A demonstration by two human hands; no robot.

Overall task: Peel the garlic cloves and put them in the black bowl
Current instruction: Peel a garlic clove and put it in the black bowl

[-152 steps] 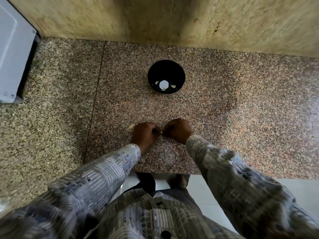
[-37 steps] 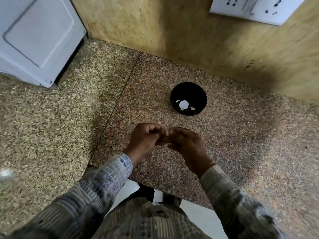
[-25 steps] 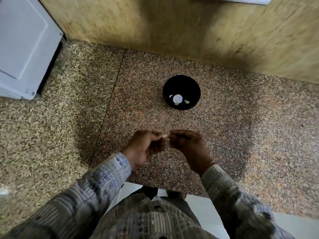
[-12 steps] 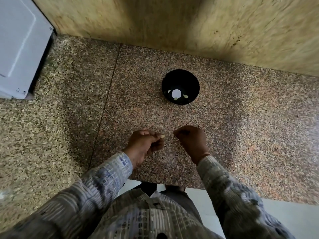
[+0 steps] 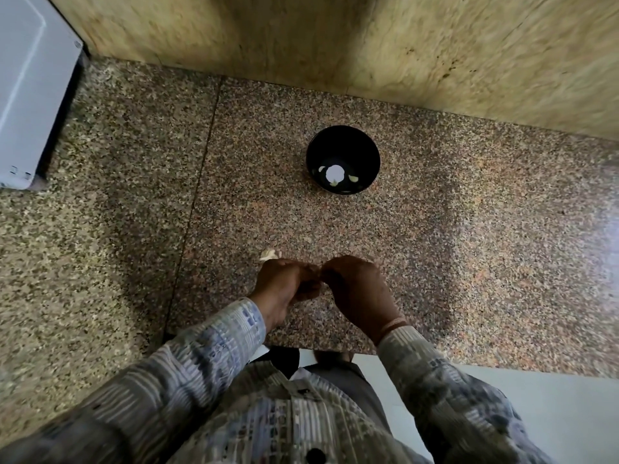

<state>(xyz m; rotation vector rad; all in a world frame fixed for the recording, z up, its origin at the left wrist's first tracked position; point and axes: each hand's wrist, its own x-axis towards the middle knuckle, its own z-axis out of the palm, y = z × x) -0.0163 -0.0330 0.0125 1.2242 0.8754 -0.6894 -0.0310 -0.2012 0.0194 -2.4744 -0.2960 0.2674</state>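
The black bowl [image 5: 343,152] stands on the granite counter beyond my hands, with a few pale peeled cloves [image 5: 353,178] around a white spot on its bottom. My left hand [image 5: 284,284] and my right hand [image 5: 356,289] meet fingertip to fingertip low over the counter, both with curled fingers. The garlic clove they pinch between them is hidden by the fingers. A pale bit of garlic or skin [image 5: 270,254] lies on the counter just beyond my left hand.
The granite counter [image 5: 469,262] ends at its front edge [image 5: 335,349] right below my wrists. A beige stone wall [image 5: 368,45] rises behind the bowl. A white appliance [image 5: 30,88] stands at the far left.
Half a second ago my hands were apart, with a clove in the left fingertips. Now the right hand has come back to the left and the fingertips touch again.
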